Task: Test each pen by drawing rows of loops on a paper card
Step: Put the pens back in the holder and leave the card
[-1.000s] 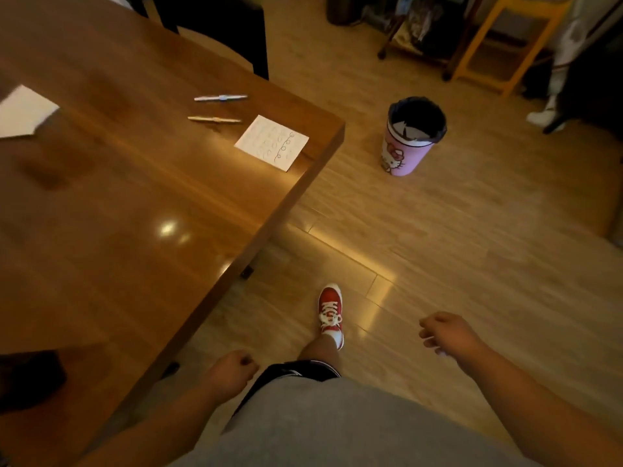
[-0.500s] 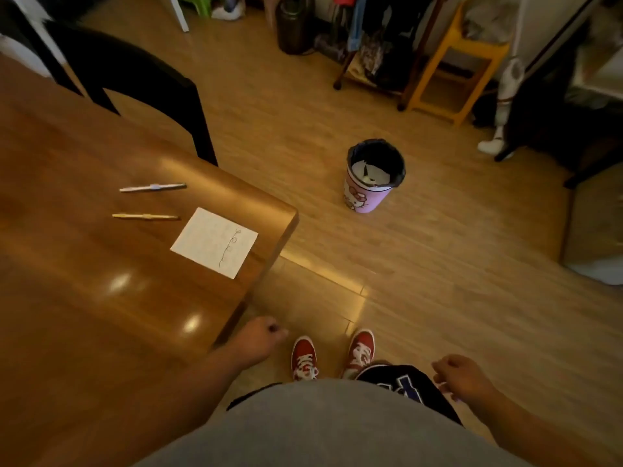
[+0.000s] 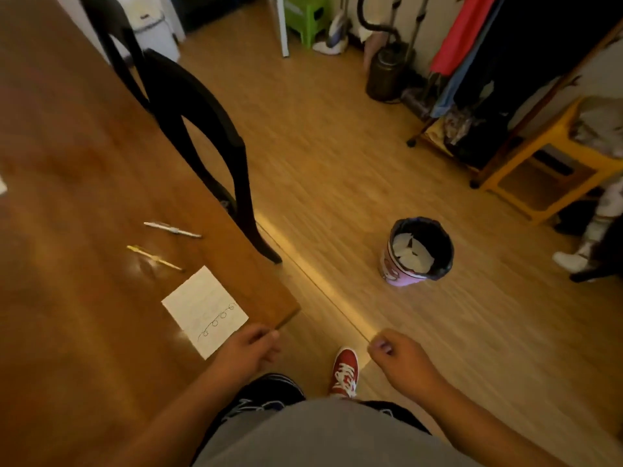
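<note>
Standing entry, head view: person at the corner of the table (image 3: 67,163), both hands low in front of the body. Card (image 3: 205,311): white, flat on the table near its corner, one dark row of loops along the edge nearest the corner; fainter marks above it too blurred to read. White pen (image 3: 172,229) and yellow pen (image 3: 154,257): flat on the table at 11 o'clock from the card, side by side, apart from each other and from the card. Left hand (image 3: 247,348): at 4 o'clock from the card, just beside it at the table's edge, fingers loosely curled, nothing in them; contact with the edge cannot be told. Right hand (image 3: 397,355): off the table over the floor, loosely curled, nothing visible in it. Bin (image 3: 419,252): on the floor at 2 o'clock from the card, well apart, paper inside. Chair (image 3: 188,112): dark, at the table's far side. Change: a second ago the card and pens lay far up the view, well beyond reach; the person has since walked up, and the card now sits beside the left hand. Pens and card keep their arrangement. Judgement: approach complete, no pen yet picked up; next step is probably reaching for a pen to draw another row.
</note>
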Demonstrator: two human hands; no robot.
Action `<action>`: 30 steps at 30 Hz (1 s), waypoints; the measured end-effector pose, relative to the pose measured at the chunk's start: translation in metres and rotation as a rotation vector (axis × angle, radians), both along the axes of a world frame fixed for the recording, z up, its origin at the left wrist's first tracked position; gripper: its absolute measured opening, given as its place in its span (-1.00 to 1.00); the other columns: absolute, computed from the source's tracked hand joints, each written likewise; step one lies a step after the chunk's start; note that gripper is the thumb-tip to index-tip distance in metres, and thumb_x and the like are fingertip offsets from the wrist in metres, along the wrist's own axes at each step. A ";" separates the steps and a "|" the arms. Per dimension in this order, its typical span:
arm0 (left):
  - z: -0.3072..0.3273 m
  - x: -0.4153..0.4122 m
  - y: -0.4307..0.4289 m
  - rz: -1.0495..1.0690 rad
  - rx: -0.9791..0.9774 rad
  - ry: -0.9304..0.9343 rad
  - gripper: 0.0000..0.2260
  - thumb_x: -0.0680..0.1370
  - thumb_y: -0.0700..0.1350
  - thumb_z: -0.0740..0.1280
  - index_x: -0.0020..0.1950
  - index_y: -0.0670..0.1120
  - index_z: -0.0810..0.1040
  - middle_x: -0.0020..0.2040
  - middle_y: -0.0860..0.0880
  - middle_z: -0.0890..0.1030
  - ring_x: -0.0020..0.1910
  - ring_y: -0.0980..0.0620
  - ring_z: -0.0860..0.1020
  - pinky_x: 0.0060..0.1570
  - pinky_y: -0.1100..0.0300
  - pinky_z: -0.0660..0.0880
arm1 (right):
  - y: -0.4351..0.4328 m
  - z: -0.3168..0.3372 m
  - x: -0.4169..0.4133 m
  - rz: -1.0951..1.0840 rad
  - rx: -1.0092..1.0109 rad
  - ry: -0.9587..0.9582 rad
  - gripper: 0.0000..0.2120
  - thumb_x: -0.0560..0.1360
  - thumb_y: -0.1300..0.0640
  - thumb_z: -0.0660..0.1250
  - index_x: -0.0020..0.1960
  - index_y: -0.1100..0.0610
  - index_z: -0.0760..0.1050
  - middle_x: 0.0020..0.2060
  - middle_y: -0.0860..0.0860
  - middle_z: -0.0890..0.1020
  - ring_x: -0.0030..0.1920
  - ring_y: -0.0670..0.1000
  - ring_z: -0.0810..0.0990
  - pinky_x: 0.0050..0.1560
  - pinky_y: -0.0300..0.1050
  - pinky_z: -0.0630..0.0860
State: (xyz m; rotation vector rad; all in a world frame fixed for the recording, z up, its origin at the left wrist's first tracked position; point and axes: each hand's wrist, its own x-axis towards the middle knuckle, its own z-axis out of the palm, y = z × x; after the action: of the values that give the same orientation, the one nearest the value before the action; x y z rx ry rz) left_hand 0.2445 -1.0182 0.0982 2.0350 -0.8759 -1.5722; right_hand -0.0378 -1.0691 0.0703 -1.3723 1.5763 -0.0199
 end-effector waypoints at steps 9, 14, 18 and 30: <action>0.014 0.057 -0.019 0.618 0.047 0.089 -0.82 0.61 -0.01 0.29 0.01 -0.08 0.62 -0.10 -0.10 0.68 -0.10 -0.11 0.64 -0.16 0.08 0.59 | -0.120 0.031 0.160 0.477 -0.059 -0.240 -0.92 0.55 0.02 0.34 -0.12 -0.04 0.57 -0.21 -0.07 0.63 -0.16 -0.05 0.60 -0.11 -0.08 0.55; -0.003 0.120 -0.046 0.796 0.031 -0.031 -0.85 0.60 -0.02 0.30 0.05 -0.07 0.56 -0.05 -0.09 0.64 -0.10 -0.06 0.63 -0.20 0.14 0.54 | -0.154 0.023 0.245 0.622 -0.055 -0.225 -0.91 0.56 -0.06 0.30 -0.09 -0.10 0.55 -0.19 -0.14 0.61 -0.14 -0.11 0.59 -0.24 -0.22 0.47; -0.019 0.172 -0.074 0.856 0.023 -0.200 -0.86 0.58 0.01 0.32 -0.03 -0.03 0.59 -0.12 -0.08 0.64 -0.19 -0.02 0.64 -0.23 0.08 0.60 | -0.179 0.011 0.318 0.704 -0.155 -0.147 -0.92 0.57 -0.08 0.29 -0.05 -0.11 0.53 -0.22 -0.16 0.59 -0.22 -0.13 0.58 -0.32 -0.25 0.44; -0.059 0.233 -0.115 0.590 0.180 -0.590 -0.85 0.54 0.14 0.32 -0.16 0.11 0.47 -0.32 0.12 0.53 -0.35 0.16 0.54 -0.38 0.25 0.46 | -0.193 -0.023 0.456 0.989 -0.569 0.181 -0.60 0.50 -0.20 0.32 0.24 -0.02 0.45 0.05 -0.01 0.58 0.01 0.05 0.59 -0.10 -0.04 0.61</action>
State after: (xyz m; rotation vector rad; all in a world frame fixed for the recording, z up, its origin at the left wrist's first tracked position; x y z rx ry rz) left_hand 0.4779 -1.1332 0.0393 2.6199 -0.2473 -0.7626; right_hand 0.4184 -1.2625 0.0477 -2.5402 0.8919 0.2786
